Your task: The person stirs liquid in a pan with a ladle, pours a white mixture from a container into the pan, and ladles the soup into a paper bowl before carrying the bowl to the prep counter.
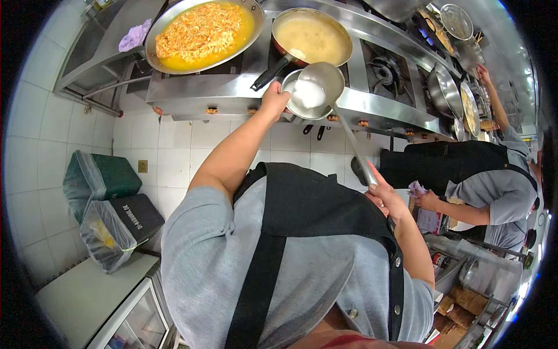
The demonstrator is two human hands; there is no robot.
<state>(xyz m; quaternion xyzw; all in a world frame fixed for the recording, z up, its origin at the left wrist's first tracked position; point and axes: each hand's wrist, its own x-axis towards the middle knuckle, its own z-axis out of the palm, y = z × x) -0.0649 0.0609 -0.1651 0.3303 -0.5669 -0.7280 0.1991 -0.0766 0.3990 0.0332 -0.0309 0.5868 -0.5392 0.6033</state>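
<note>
My left hand (275, 100) is closed on the rim of a small metal bowl (297, 107) at the stove's front edge. White contents show inside the bowl. My right hand (381, 195) grips the long handle of a metal ladle (325, 81), whose round head hangs over the bowl. Just behind them stands a frying pan (312, 36) with pale, creamy liquid and a black handle pointing toward my left hand. To its left, a large steel pan (256, 43) holds an orange shredded mass in yellow liquid.
Stove edge (197, 93) runs across the front, with an unlit burner (383, 72) at right. A co-worker (488, 174) stands at right, one arm stretched toward pans. Lined bins (104, 180) stand at left, above a low cabinet (93, 291). A purple cloth (135, 35) lies at upper left.
</note>
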